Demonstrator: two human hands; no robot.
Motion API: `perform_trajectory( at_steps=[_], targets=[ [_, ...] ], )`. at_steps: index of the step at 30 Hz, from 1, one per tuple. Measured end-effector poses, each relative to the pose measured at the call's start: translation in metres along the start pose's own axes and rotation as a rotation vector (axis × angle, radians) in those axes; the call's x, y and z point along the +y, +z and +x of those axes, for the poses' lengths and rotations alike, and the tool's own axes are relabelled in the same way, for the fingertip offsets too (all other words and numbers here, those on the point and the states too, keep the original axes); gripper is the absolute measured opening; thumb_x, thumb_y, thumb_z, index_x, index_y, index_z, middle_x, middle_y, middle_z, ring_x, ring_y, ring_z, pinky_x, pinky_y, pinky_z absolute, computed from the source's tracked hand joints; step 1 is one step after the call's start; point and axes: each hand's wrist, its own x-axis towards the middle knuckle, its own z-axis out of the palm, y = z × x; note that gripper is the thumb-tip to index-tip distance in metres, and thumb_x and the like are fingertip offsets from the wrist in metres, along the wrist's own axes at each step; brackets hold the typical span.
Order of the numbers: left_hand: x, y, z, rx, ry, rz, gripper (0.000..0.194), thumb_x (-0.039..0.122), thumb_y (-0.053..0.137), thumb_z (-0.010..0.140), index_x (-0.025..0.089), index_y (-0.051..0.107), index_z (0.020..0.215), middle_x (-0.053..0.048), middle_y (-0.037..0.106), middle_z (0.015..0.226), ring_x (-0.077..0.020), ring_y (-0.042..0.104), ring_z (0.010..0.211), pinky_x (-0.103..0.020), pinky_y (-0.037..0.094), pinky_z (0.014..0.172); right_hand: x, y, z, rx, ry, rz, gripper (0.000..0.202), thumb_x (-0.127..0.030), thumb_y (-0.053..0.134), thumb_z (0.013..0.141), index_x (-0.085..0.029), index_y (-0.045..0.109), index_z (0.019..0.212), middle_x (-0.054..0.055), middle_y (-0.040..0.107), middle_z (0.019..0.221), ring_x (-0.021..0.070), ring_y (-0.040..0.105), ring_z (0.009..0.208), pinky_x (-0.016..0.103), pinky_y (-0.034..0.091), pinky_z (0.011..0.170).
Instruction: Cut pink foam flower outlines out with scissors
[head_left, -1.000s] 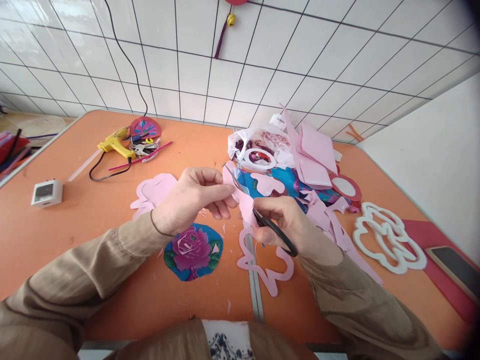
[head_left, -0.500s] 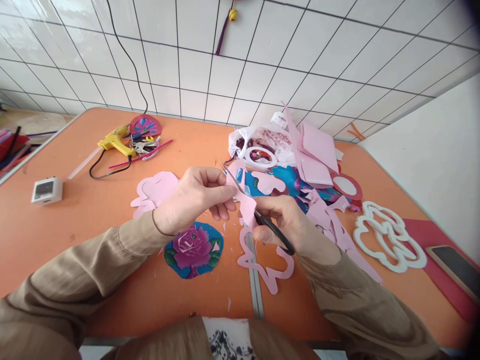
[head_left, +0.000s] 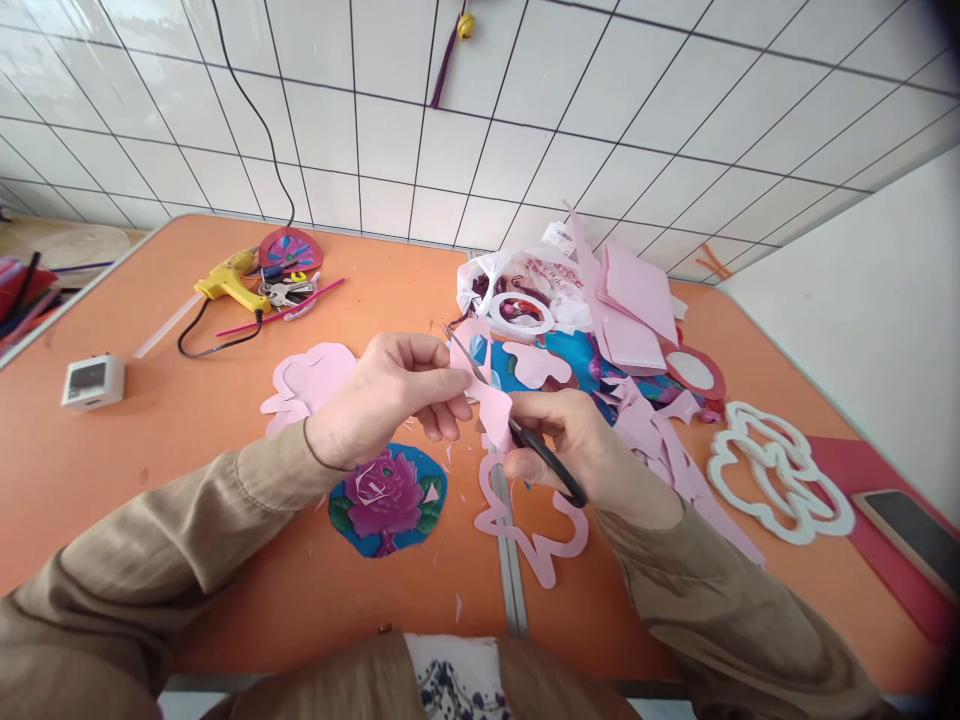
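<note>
My left hand (head_left: 409, 390) pinches a curvy strip of pink paper or felt (head_left: 495, 412) between thumb and fingers, above the table. Black-handled scissors (head_left: 551, 465) are gripped in my right hand (head_left: 566, 445), their blades lying across the pink strip close to my left thumb. Below my right hand lies a pink flower-shaped outline (head_left: 540, 565). A round blue cloth piece with a purple flower (head_left: 386, 505) rests under my left forearm, small pink scraps on it. Pink cut-out shapes (head_left: 319, 375) lie just left of my left hand, partly hidden by it.
A yellow glue gun (head_left: 232, 285), keys (head_left: 289, 292) and a white box-shaped device (head_left: 94, 382) sit at left. Behind my hands are a plastic bag (head_left: 480, 285) and folded pink sheets (head_left: 637, 300). White outline shapes (head_left: 784, 480) and a phone (head_left: 911, 535) lie at right.
Both hands hold nearly the same place. The scissors and the pink strip have shifted only very slightly.
</note>
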Motion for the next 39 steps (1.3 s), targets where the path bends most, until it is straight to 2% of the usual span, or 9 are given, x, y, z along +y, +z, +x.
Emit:
perform_trajectory(
  at_steps=[7, 20, 25, 39],
  targets=[
    [0.0005, 0.0004, 0.0005, 0.003, 0.011, 0.0, 0.015, 0.016, 0.069, 0.076, 0.013, 0.063, 0.062, -0.002, 0.069, 0.056, -0.0081, 0.059, 0.041, -0.016, 0.046, 0.039, 0.001, -0.0034, -0.0011, -0.005, -0.013, -0.106, 0.057, -0.068, 0.077, 0.073, -0.018, 0.051, 0.065, -0.006, 0.039, 0.057, 0.0076, 0.031, 0.053, 0.026, 0.023, 0.048],
    [0.0003, 0.0011, 0.0014, 0.006, 0.011, -0.042, 0.015, 0.013, 0.067, 0.076, 0.011, 0.064, 0.061, -0.003, 0.069, 0.056, -0.0092, 0.061, 0.041, -0.016, 0.047, 0.039, 0.004, -0.0009, -0.0016, 0.02, 0.042, -0.041, 0.05, -0.058, 0.082, 0.071, -0.017, 0.054, 0.066, -0.005, 0.041, 0.059, 0.0079, 0.032, 0.054, 0.026, 0.027, 0.048],
    [-0.0005, -0.0004, 0.0024, 0.012, 0.016, -0.017, 0.015, 0.015, 0.068, 0.075, 0.012, 0.064, 0.061, -0.002, 0.069, 0.056, -0.0091, 0.061, 0.041, -0.016, 0.046, 0.039, 0.0034, -0.002, -0.0019, 0.004, -0.014, -0.073, 0.052, -0.063, 0.079, 0.073, -0.017, 0.054, 0.067, -0.006, 0.041, 0.057, 0.0076, 0.032, 0.052, 0.025, 0.025, 0.047],
    [-0.0003, 0.0007, 0.0019, 0.015, 0.019, -0.023, 0.015, 0.013, 0.067, 0.075, 0.012, 0.063, 0.061, -0.002, 0.069, 0.056, -0.0091, 0.061, 0.041, -0.016, 0.047, 0.039, -0.0008, -0.0025, -0.0005, 0.023, -0.012, -0.15, 0.061, -0.073, 0.074, 0.072, -0.018, 0.051, 0.063, -0.006, 0.036, 0.056, 0.0073, 0.029, 0.053, 0.025, 0.024, 0.046]
  ],
)
